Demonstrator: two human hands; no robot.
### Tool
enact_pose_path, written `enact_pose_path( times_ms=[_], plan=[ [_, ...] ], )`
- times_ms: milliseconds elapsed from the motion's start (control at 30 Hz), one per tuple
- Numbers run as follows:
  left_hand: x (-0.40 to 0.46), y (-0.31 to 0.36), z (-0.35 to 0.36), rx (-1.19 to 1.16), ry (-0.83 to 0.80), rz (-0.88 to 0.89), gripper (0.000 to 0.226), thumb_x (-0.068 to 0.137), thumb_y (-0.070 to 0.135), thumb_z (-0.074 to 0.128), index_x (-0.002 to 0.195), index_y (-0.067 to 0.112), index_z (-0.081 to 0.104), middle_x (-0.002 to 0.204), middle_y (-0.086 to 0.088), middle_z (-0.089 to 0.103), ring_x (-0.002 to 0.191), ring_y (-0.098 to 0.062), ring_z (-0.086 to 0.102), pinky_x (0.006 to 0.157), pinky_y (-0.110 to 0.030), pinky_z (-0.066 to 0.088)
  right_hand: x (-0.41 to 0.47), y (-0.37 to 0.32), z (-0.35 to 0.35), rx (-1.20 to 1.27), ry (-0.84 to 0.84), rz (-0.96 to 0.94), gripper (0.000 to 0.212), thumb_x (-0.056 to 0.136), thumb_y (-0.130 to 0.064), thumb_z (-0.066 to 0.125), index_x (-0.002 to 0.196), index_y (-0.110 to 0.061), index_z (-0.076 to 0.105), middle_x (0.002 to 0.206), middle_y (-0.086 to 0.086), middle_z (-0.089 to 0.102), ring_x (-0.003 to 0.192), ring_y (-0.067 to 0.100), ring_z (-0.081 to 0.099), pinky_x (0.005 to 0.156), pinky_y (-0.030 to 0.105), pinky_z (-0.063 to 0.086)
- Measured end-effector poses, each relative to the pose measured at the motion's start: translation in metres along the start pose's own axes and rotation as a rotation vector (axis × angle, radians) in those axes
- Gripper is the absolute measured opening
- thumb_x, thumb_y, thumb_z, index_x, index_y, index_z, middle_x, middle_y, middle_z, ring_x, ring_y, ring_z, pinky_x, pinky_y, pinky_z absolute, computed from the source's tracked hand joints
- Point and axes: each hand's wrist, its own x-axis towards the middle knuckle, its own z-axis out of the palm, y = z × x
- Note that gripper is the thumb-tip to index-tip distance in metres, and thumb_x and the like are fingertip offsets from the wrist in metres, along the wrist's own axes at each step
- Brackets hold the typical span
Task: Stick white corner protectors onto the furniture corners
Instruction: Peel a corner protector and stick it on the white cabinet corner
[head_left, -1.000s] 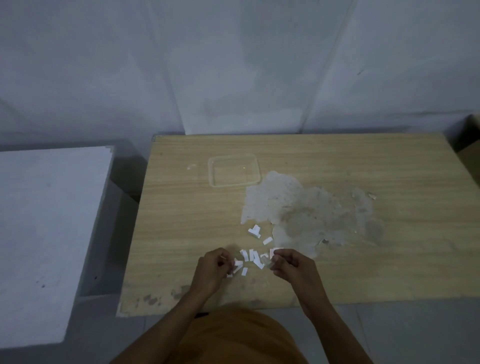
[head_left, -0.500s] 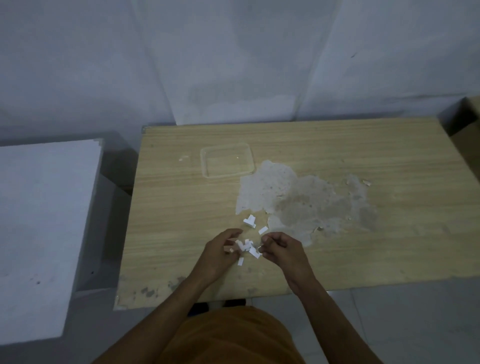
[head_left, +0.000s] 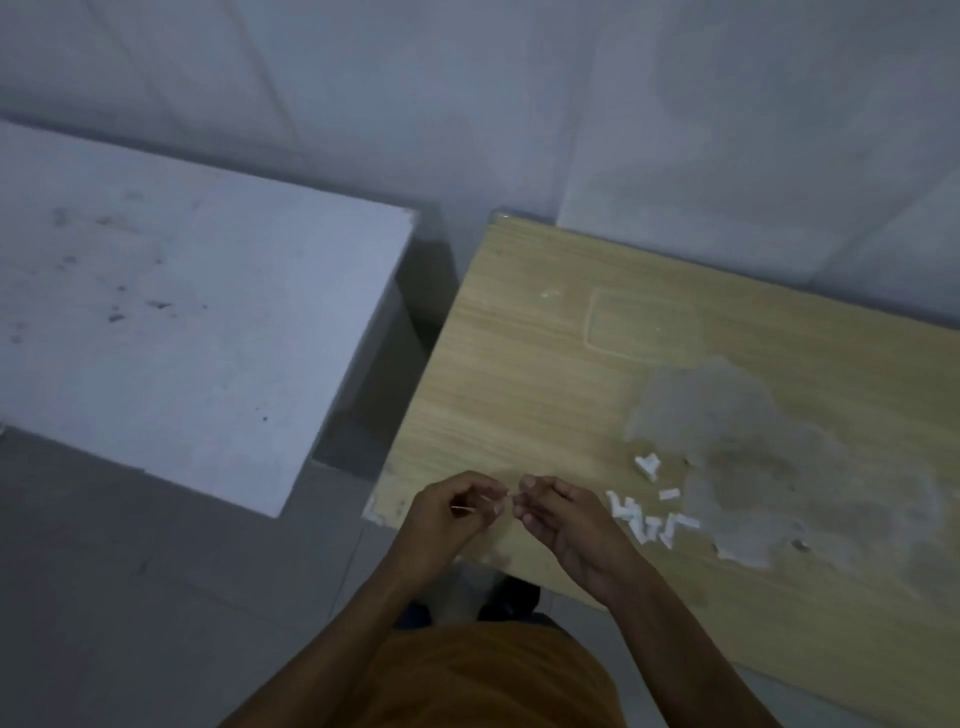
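While the white cabinet (head_left: 197, 312) stands off to the left, the left hand (head_left: 457, 512) and right hand (head_left: 558, 512) meet, fingers curled, over the near corner of the wooden table (head_left: 545, 395). They seem to pinch 1 tiny white piece; whether its backing is off, I cannot tell. The loose corner protectors (head_left: 644, 514) lie just right, so pressing onto the corner looks next.

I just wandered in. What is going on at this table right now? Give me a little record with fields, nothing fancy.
Setting: wooden table with a worn grey patch, beside a white cabinet
Supplies: pile of white corner protectors lying on the table, right of the hands
Left hand: fingers curled, pinching a thin stick-like sliver
Right hand: fingertips pinched on something tiny and white, too small to identify
Also on table: clear shallow tray
Near-left table corner: shows something white; a fitted protector cannot be confirmed
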Motion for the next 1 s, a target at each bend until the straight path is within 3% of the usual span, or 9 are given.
enact_pose_path(
  times_ms=[100,200,333,433,533,667,833,1000],
  plan=[
    [-0.009,-0.009,-0.034,-0.026,0.043,-0.004,0.031,0.086,0.001,0.066,0.086,0.032,0.071,0.087,0.010,0.074,0.085,-0.006,0.068,0.075,-0.018,0.053,0.007,0.015,0.034,-0.086,-0.022,-0.007,0.011,0.086,-0.018,0.067,0.084,-0.007,0.069,0.075,0.008,0.071,0.069,0.016,0.068,0.065,0.021,0.055],
    [-0.019,-0.021,-0.073,-0.021,0.094,0.001,0.032,0.086,-0.001,0.065,0.089,0.030,0.072,0.089,0.013,0.074,0.085,-0.003,0.068,0.075,-0.013,0.051,0.013,0.036,0.070,-0.369,-0.019,-0.104,0.015,0.092,-0.023,0.063,0.088,-0.010,0.069,0.087,0.008,0.073,0.080,0.021,0.071,0.070,0.024,0.056],
    [-0.033,-0.047,-0.146,0.012,0.093,-0.006,0.029,0.087,0.006,0.066,0.095,0.033,0.073,0.093,0.012,0.074,0.088,-0.003,0.068,0.078,-0.014,0.051,0.022,0.076,0.131,-0.703,0.013,-0.325,0.008,0.092,-0.021,0.062,0.097,-0.019,0.068,0.096,-0.003,0.071,0.088,0.012,0.067,0.072,0.026,0.057],
    [-0.039,-0.066,-0.204,0.090,0.035,-0.009,0.025,0.087,0.012,0.068,0.097,0.034,0.073,0.087,0.010,0.074,0.082,-0.004,0.069,0.077,-0.019,0.054,0.030,0.117,0.180,-0.789,0.059,-0.423,0.012,0.089,-0.020,0.067,0.094,-0.031,0.064,0.089,-0.010,0.070,0.082,0.000,0.064,0.069,0.015,0.051],
    [-0.043,-0.080,-0.251,0.116,-0.033,-0.017,0.024,0.086,0.014,0.069,0.096,0.036,0.073,0.090,0.011,0.074,0.084,-0.006,0.069,0.079,-0.022,0.056,0.039,0.158,0.220,-0.814,0.135,-0.449,0.021,0.088,-0.016,0.068,0.100,-0.032,0.062,0.086,-0.012,0.067,0.081,-0.008,0.061,0.067,0.006,0.046],
    [-0.050,-0.093,-0.289,0.169,-0.063,-0.037,0.017,0.083,0.012,0.072,0.092,0.026,0.071,0.082,0.009,0.072,0.078,-0.006,0.069,0.075,-0.019,0.056,0.043,0.193,0.254,-0.829,0.186,-0.465,0.032,0.088,-0.013,0.067,0.113,-0.032,0.058,0.081,-0.012,0.065,0.082,-0.006,0.061,0.068,0.007,0.048],
    [-0.053,-0.105,-0.308,0.201,-0.114,-0.047,0.017,0.085,0.006,0.068,0.098,0.017,0.071,0.087,0.004,0.073,0.080,-0.004,0.069,0.080,-0.018,0.055,0.045,0.215,0.270,-0.771,0.241,-0.481,0.035,0.089,-0.011,0.066,0.104,-0.041,0.057,0.075,-0.012,0.067,0.075,-0.003,0.064,0.065,0.008,0.048],
    [-0.053,-0.114,-0.306,0.285,-0.115,0.020,0.023,0.084,0.003,0.069,0.098,0.020,0.071,0.094,0.010,0.069,0.087,0.006,0.064,0.076,-0.006,0.048,0.050,0.227,0.268,-0.651,0.302,-0.437,0.026,0.090,-0.011,0.064,0.104,-0.034,0.060,0.079,-0.009,0.069,0.072,0.002,0.065,0.066,0.013,0.051]
  ],
)
